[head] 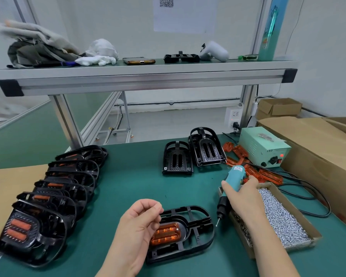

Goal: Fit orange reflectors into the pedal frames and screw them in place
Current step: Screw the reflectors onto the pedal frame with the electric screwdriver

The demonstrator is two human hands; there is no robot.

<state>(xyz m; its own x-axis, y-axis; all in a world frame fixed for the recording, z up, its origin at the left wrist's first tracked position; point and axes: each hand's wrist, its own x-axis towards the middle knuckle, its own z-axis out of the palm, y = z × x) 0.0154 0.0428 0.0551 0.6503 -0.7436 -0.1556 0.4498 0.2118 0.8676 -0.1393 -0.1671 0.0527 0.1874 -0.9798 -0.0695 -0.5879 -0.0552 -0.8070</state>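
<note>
A black pedal frame [190, 232] lies flat on the green mat in front of me, with an orange reflector [166, 233] seated in it and one screw visible at the reflector's right end. My left hand [137, 226] hovers over the frame's left side, fingers curled in with thumb and forefinger pinched; whether it holds anything is hidden. My right hand [242, 196] grips a teal electric screwdriver [231, 186], tip down just right of the frame with a screw on the bit. Loose orange reflectors [254, 170] lie behind it.
A cardboard box of silver screws [280, 216] sits at the right. Finished pedals [54, 192] overlap in a row on the left. Two bare pedal frames [192, 154] stand farther back. A green power supply [264, 146], black cables and cardboard boxes crowd the right edge.
</note>
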